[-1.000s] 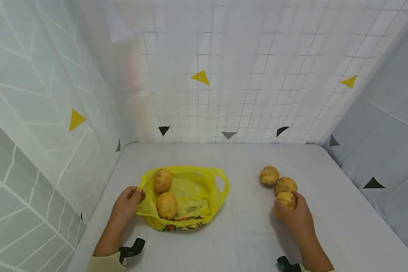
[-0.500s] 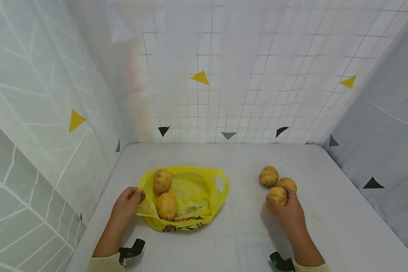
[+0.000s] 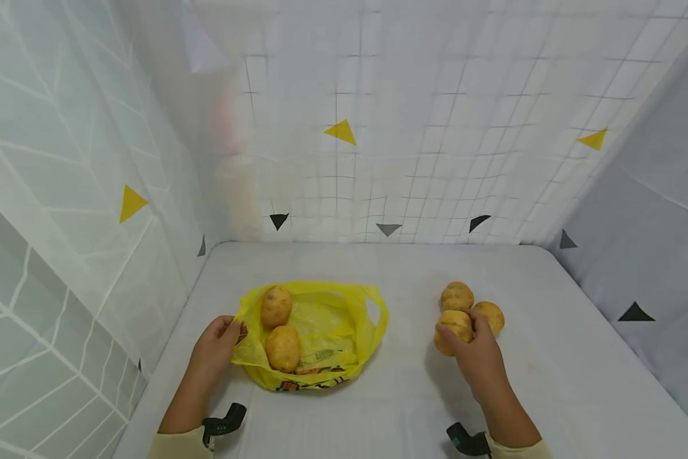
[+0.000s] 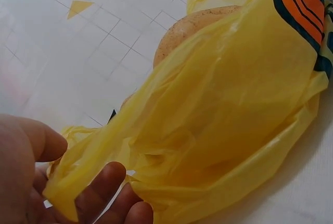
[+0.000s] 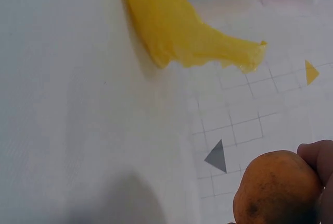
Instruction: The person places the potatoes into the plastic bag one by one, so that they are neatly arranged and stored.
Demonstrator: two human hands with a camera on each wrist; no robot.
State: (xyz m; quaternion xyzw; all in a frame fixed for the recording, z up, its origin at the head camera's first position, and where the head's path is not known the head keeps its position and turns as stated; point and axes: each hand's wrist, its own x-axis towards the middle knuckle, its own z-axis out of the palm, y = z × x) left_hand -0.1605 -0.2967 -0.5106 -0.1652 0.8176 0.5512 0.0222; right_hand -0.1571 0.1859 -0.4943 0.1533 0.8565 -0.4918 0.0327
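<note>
The yellow bag (image 3: 326, 319) is gripped at left by the left hand (image 3: 215, 344), a potato (image 3: 457, 323) by the right hand (image 3: 484, 357).

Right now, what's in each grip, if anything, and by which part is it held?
The left grip holds the yellow bag by its left edge, and the right grip holds a potato around its sides.

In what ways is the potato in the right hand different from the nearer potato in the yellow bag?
The right hand grips the held potato, while no hand touches the nearer bag potato. The held potato is outside the yellow bag, whereas the nearer bag potato lies inside it. Both have yellowish-brown skin.
</note>
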